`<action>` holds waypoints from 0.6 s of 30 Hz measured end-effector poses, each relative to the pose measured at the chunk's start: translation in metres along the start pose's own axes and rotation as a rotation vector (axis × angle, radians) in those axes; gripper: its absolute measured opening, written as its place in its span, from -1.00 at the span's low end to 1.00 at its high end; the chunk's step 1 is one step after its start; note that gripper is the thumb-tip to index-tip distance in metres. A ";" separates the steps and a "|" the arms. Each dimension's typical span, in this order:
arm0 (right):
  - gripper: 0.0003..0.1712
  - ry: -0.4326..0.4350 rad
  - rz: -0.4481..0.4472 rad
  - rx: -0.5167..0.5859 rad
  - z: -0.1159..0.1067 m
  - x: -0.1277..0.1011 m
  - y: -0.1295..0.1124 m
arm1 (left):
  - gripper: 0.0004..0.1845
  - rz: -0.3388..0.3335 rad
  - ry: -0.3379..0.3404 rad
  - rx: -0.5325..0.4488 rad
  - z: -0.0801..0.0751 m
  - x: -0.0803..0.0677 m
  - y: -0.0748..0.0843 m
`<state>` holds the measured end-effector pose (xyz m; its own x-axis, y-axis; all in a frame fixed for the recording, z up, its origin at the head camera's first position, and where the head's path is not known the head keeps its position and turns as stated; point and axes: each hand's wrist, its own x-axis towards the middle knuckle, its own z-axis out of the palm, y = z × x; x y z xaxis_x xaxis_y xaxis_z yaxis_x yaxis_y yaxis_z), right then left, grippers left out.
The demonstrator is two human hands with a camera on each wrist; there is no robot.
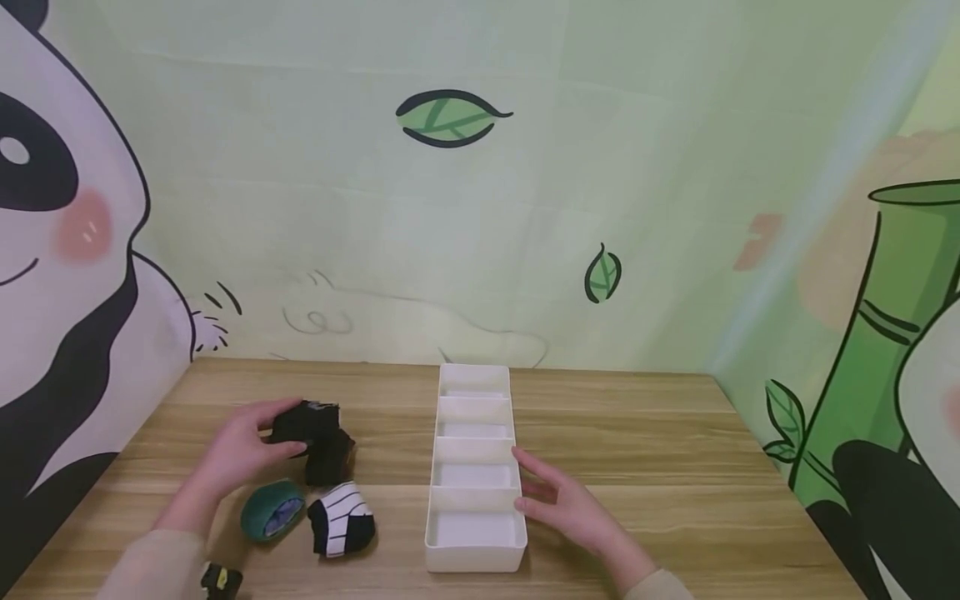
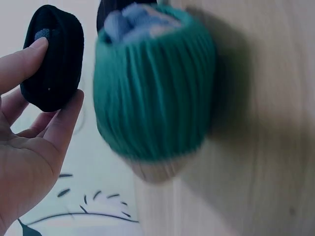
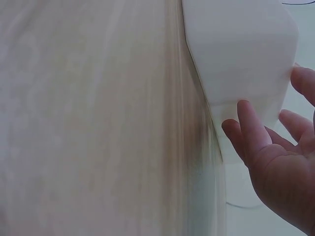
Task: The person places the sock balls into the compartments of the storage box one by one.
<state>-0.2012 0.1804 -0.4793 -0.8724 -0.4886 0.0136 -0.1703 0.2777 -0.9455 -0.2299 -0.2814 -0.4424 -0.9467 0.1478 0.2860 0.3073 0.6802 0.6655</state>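
The left hand (image 1: 243, 450) pinches a black sock bundle (image 1: 303, 422) over the left of the desk (image 1: 637, 425) (a green bundle (image 1: 262, 512) sits nearby) while the right hand (image 1: 573, 508), fingers spread, touches the white divided box (image 1: 476, 560): seemingly a pick-up step, next calling for a careful carry rightward.

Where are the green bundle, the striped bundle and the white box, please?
Green bundle (image 2: 155, 93), left wrist view: on its ribbed side.
Striped bundle (image 1: 337, 518), head view: on its striped white middle.
White box (image 1: 476, 476), head view: on the bare floor of the second compartment from the near end.
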 end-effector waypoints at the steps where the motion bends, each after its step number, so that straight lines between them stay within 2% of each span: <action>1: -0.16 0.002 0.000 -0.002 0.000 0.000 0.000 | -0.31 0.006 0.002 -0.007 0.002 0.001 0.002; 4: -0.16 0.008 0.001 -0.008 0.000 0.000 0.000 | -0.32 0.018 -0.002 -0.023 0.007 0.005 0.009; 18: -0.16 0.019 0.007 -0.008 0.002 0.000 0.000 | -0.32 -0.003 -0.021 -0.066 0.031 0.013 0.044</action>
<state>-0.2003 0.1792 -0.4797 -0.8822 -0.4706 0.0133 -0.1679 0.2879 -0.9428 -0.2315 -0.2271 -0.4311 -0.9491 0.1613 0.2705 0.3099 0.6315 0.7107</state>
